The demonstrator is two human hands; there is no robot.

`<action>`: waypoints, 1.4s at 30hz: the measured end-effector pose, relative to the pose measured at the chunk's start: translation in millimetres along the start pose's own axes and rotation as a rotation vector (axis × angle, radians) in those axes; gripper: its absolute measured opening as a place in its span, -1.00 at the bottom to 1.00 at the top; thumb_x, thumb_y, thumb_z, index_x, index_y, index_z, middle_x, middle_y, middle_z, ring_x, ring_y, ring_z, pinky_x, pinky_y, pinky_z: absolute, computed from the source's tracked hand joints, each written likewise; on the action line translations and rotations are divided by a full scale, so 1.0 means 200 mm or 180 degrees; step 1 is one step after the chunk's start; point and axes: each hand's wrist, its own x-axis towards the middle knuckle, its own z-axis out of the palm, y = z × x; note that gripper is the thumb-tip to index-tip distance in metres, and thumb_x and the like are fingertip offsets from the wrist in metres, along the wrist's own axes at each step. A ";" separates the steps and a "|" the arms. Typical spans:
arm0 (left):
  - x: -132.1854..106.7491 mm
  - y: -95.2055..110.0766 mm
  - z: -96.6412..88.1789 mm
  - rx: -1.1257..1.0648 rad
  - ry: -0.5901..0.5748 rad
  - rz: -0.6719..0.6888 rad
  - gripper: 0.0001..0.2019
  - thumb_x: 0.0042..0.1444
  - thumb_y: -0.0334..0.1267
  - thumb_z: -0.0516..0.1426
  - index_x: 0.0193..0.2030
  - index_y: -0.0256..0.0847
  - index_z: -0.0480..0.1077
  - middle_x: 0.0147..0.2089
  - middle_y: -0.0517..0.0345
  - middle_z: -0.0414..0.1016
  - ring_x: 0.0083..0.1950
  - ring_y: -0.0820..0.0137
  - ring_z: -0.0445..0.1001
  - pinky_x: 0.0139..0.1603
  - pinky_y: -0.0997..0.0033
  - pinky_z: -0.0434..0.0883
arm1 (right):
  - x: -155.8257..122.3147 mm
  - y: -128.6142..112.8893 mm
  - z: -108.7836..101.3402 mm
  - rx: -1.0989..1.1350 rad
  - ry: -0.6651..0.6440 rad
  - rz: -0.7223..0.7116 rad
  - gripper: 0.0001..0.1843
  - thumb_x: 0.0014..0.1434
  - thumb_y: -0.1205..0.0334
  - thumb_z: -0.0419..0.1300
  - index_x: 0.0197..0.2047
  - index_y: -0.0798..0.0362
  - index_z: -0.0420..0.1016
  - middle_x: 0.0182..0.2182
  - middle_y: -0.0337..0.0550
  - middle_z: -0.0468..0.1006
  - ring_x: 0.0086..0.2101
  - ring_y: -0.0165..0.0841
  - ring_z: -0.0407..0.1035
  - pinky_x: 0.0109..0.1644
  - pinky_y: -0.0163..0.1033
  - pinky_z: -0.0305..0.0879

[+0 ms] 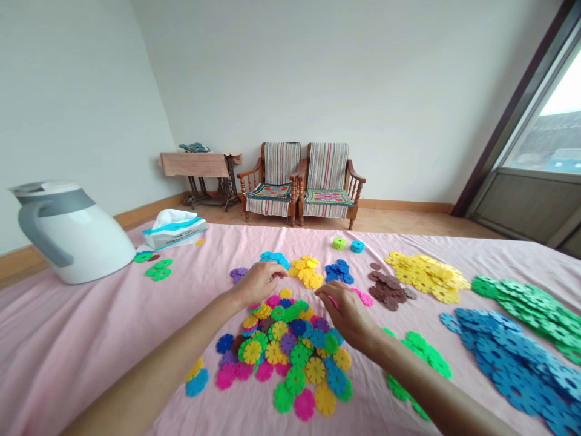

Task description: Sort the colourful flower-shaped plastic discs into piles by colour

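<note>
A heap of mixed-colour snowflake discs (290, 348) lies on the pink cloth (91, 339) in front of me. My left hand (258, 281) hovers at the heap's far edge, fingers curled near a light blue pile (275, 259); what it holds is hidden. My right hand (347, 312) is over the heap's right side, fingers pinched on a pink disc (333, 301). Small sorted piles lie beyond: yellow (307, 270), blue (339, 271), purple (238, 274), pink (364, 297).
A white kettle (68, 230) and a tissue pack (175, 229) stand at the left. Brown (389, 289), large yellow (429, 275), green (531, 306) and blue (512, 357) disc piles lie right. Two wooden chairs (302, 184) and a small table (200, 166) stand by the far wall.
</note>
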 end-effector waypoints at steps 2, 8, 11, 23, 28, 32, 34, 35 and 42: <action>-0.05 0.01 -0.04 -0.0048 -0.0272 -0.0093 -0.73 -0.02 -0.43 0.03 -0.23 -0.18 0.51 -0.29 0.14 0.52 -0.32 0.41 0.43 -0.29 0.48 0.31 | -0.07 0.00 -0.03 0.0093 0.0074 0.0071 -0.71 0.26 0.26 -0.07 -0.26 0.07 0.48 -0.34 -0.10 0.49 -0.29 -0.33 0.35 -0.18 -0.24 0.22; -0.08 0.03 -0.01 0.0105 -0.0477 0.0218 -0.79 -0.06 -0.44 0.07 -0.32 -0.16 0.49 -0.37 0.18 0.43 -0.34 0.41 0.36 -0.33 0.51 0.22 | -0.22 -0.04 -0.03 0.0238 0.0149 0.0153 -0.73 0.26 0.24 -0.07 -0.27 0.04 0.45 -0.33 -0.09 0.48 -0.29 -0.30 0.35 -0.21 -0.22 0.24; -0.04 0.02 0.03 0.0123 -0.0499 0.0064 -0.84 -0.12 -0.44 0.10 -0.37 -0.20 0.45 -0.41 0.19 0.38 -0.38 0.43 0.34 -0.37 0.53 0.20 | -0.24 -0.06 0.00 0.0231 0.0085 0.0250 -0.73 0.25 0.27 -0.08 -0.30 0.04 0.44 -0.33 -0.10 0.46 -0.29 -0.31 0.34 -0.22 -0.23 0.24; 0.05 0.02 0.04 -0.0254 -0.0924 -0.0360 -0.79 -0.28 -0.39 0.16 -0.38 -0.25 0.37 -0.49 0.31 0.29 -0.49 0.53 0.26 -0.53 0.61 0.13 | -0.25 -0.05 0.03 0.0224 0.0041 0.0254 -0.74 0.25 0.30 -0.08 -0.38 0.05 0.39 -0.37 -0.14 0.43 -0.33 -0.35 0.31 -0.24 -0.26 0.21; 0.05 0.02 0.05 -0.0337 -0.0985 -0.0351 -0.90 -0.28 -0.41 0.13 -0.51 -0.24 0.32 -0.56 0.33 0.26 -0.51 0.52 0.24 -0.54 0.58 0.12 | -0.25 -0.04 0.03 0.0218 0.0066 0.0209 -0.73 0.25 0.29 -0.08 -0.40 0.05 0.39 -0.38 -0.13 0.43 -0.34 -0.35 0.31 -0.24 -0.27 0.21; 0.05 0.00 0.07 -0.0563 -0.0787 -0.0497 -0.94 -0.28 -0.40 0.13 -0.59 -0.24 0.29 -0.63 0.35 0.25 -0.55 0.51 0.25 -0.55 0.56 0.12 | -0.25 -0.04 0.03 0.0220 0.0067 0.0214 -0.73 0.25 0.29 -0.07 -0.36 0.05 0.42 -0.38 -0.13 0.43 -0.34 -0.35 0.31 -0.25 -0.28 0.20; 0.08 -0.02 0.09 -0.0603 -0.0588 -0.0569 -0.96 -0.24 -0.38 0.13 -0.56 -0.25 0.32 -0.61 0.32 0.29 -0.53 0.48 0.29 -0.52 0.56 0.17 | -0.25 -0.04 0.03 0.0225 0.0076 0.0204 -0.75 0.24 0.30 -0.06 -0.33 0.05 0.43 -0.38 -0.14 0.44 -0.33 -0.35 0.31 -0.24 -0.28 0.20; 0.10 -0.03 0.11 -0.0604 -0.0476 -0.0602 -0.97 -0.22 -0.37 0.12 -0.54 -0.25 0.33 -0.59 0.30 0.31 -0.51 0.47 0.31 -0.50 0.55 0.20 | -0.25 -0.04 0.03 0.0224 0.0075 0.0206 -0.75 0.24 0.31 -0.06 -0.32 0.04 0.44 -0.37 -0.14 0.44 -0.32 -0.34 0.31 -0.24 -0.28 0.20; 0.27 0.00 0.18 -0.0643 0.0104 -0.0758 -0.86 -0.14 -0.42 0.05 -0.38 -0.32 0.38 -0.41 0.13 0.43 -0.37 0.43 0.39 -0.35 0.50 0.30 | -0.24 -0.04 0.03 0.0207 0.0012 0.0246 -0.76 0.24 0.33 -0.05 -0.29 0.04 0.45 -0.35 -0.15 0.45 -0.30 -0.34 0.31 -0.21 -0.27 0.20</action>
